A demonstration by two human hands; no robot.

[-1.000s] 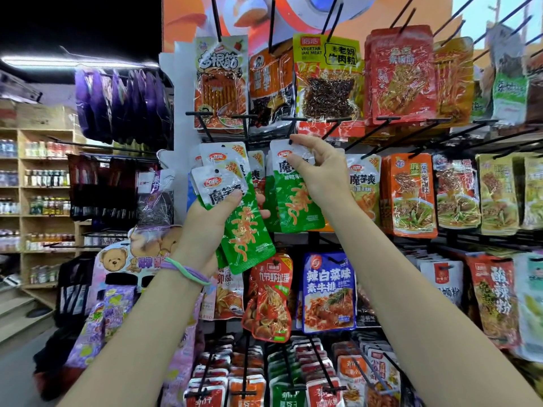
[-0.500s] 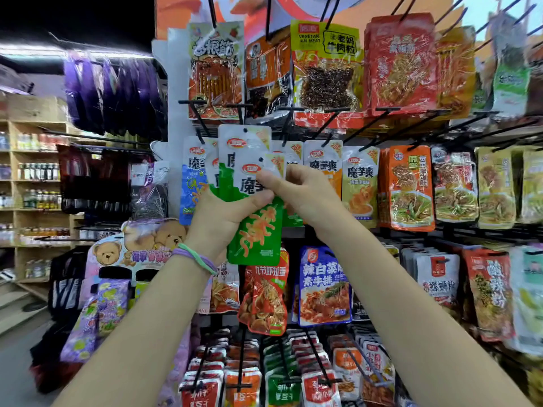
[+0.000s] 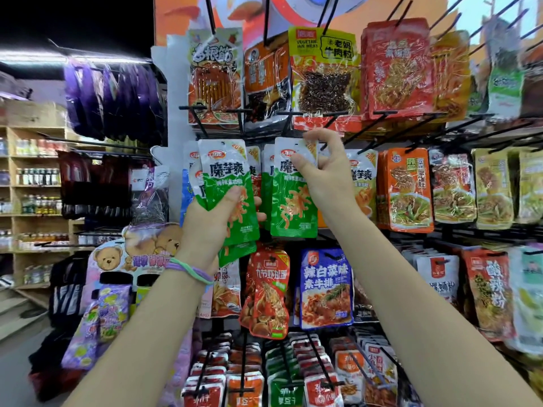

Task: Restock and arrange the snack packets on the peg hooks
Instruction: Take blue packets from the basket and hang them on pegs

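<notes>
While the left hand [image 3: 210, 227] grips spare packets [image 3: 227, 195], right fingers [image 3: 308, 164] pinch one upright packet [image 3: 292, 201] just below its hook [image 3: 333, 136]

Premises: retail shop, snack section. A display rack carries black peg hooks [image 3: 311, 113] hung in rows with sealed snack packets [image 3: 324, 74] bearing printed brand labels. At left, wooden shelves [image 3: 11, 183] hold rows of bottled goods [image 3: 38, 176]. A cartoon-bear display card [image 3: 132, 254] stands beside the rack.
</notes>
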